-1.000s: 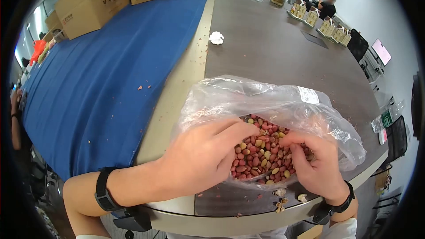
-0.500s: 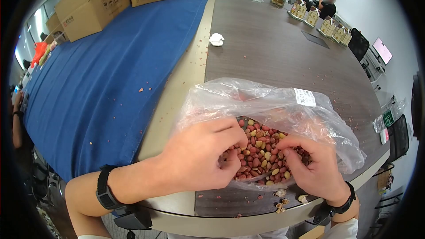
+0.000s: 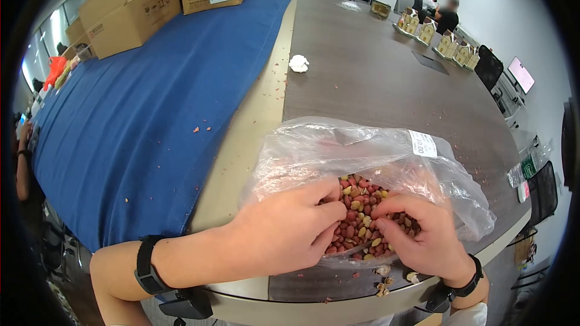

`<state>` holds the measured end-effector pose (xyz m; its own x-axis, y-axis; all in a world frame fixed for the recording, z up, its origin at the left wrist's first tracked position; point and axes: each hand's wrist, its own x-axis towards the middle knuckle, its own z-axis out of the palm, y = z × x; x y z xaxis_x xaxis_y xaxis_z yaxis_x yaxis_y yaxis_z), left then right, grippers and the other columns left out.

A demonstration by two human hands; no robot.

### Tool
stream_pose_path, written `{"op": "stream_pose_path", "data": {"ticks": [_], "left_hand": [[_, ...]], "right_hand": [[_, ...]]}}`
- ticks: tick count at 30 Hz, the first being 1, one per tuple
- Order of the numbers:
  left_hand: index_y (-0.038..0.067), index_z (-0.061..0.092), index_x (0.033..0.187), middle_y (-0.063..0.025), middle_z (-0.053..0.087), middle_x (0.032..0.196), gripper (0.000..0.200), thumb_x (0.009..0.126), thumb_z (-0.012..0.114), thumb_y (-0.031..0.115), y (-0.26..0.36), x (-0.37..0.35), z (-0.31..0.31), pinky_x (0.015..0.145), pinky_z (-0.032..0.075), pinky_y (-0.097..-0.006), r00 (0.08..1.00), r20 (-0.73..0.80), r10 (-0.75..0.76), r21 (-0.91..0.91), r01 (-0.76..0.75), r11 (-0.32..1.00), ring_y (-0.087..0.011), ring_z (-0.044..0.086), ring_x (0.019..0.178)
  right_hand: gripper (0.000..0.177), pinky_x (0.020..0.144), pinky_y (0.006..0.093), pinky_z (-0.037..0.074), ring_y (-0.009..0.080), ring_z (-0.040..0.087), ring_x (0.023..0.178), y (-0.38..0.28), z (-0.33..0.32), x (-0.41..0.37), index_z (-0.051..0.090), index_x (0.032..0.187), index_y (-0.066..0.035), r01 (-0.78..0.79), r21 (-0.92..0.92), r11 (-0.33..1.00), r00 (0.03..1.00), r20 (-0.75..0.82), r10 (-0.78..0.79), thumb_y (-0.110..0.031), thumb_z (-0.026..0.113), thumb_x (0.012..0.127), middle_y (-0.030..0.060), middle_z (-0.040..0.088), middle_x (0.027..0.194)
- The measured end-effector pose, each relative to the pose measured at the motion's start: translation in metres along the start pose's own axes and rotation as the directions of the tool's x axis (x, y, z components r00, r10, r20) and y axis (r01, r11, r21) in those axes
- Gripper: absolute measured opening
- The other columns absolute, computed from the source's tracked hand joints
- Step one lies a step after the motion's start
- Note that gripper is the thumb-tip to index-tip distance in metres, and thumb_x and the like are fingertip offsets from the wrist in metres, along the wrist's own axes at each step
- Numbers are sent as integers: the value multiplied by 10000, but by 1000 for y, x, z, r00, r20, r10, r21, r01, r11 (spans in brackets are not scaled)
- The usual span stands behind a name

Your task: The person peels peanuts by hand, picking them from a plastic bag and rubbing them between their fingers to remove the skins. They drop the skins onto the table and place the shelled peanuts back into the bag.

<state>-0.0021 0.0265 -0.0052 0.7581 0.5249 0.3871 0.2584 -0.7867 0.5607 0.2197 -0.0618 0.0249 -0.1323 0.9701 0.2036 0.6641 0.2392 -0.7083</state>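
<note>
A clear plastic bag (image 3: 338,145) lies open on the table in front of me, full of red-skinned peanuts (image 3: 356,232) mixed with paler yellowish ones. My left hand (image 3: 290,223) is at the bag's left side, fingers curled and closed over the nuts; what they hold is hidden. From the right, my right hand (image 3: 426,235) reaches into the opening, its thumb and forefinger closed at the nuts. Anything pinched there is too small to make out. A white price label (image 3: 423,143) is on the bag. Broken shells (image 3: 383,290) sit at the near table edge.
Crumpled white tissue (image 3: 298,64) lies beyond the bag. On the left, a blue cloth (image 3: 151,127) carries cardboard boxes (image 3: 130,18). Several small model houses (image 3: 447,45) stand far right. A plastic bottle (image 3: 528,166) is at the right edge. Other people sit in the background.
My left hand's fingers have closed up more and moved slightly right, toward my right hand. The right hand has shifted slightly left and down. The whole view has tilted a little.
</note>
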Motion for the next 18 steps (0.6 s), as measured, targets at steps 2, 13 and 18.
{"op": "stream_pose_path", "data": {"ticks": [2,13,18], "left_hand": [[47,682,956,-56,595,989,139,820,699,69,4,0,-2,667,553,-342,999,35,13,54,-15,998,-255,650,781],[57,676,999,-63,629,1064,181,836,741,101,2,2,2,725,559,-353,998,-24,62,-16,-62,998,-258,662,854],[72,725,970,-33,699,944,238,756,827,61,5,3,6,736,538,-337,951,-218,219,-172,-258,951,-229,637,821]], "right_hand": [[148,721,283,551,187,693,780,1,2,1,681,1033,-27,17,7,1000,1000,-15,-17,-50,704,889,98,724,931],[170,666,286,547,183,689,746,4,0,1,686,995,-21,87,5,996,995,-46,-86,-6,740,835,99,712,904],[276,595,298,522,230,644,672,10,2,9,711,920,-59,451,-98,887,888,-45,-457,5,816,673,68,656,802]]}}
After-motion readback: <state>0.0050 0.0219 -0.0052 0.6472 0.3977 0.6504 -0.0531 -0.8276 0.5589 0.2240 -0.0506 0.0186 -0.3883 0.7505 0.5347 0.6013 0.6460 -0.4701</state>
